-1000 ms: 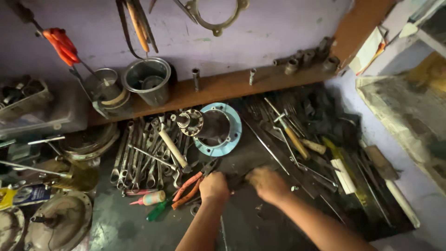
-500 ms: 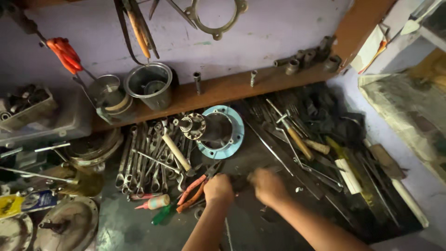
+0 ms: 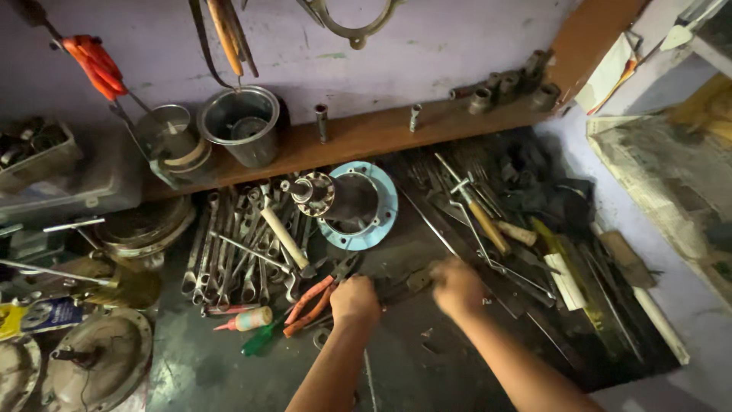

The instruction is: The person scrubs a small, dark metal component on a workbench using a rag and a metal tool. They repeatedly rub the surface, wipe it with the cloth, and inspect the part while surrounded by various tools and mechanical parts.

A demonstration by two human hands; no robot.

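Both hands meet low in the middle of the frame over a dark, greasy bench. The left hand [image 3: 354, 299] is curled shut and the right hand [image 3: 456, 288] is closed too; between them sits a small dark metal part [image 3: 404, 284], which both appear to grip, though the blur hides just how the fingers lie on it. Compared with a second ago the hands have drawn a little closer around the part and the view has shifted slightly, so the work looks to be a two-handed twisting or fitting of that one piece, kept in place rather than carried anywhere.

Just left of the left hand lie orange-handled pliers [image 3: 311, 302], and further to the lower left a green-handled screwdriver [image 3: 259, 340]. Above them a row of spanners [image 3: 229, 252] spreads out, with a wooden-handled hammer [image 3: 284, 238] across it. Above the hands stands a blue flanged housing [image 3: 364, 200]. At the upper left, a metal bucket [image 3: 239, 125] sits on the wooden shelf [image 3: 396, 131].
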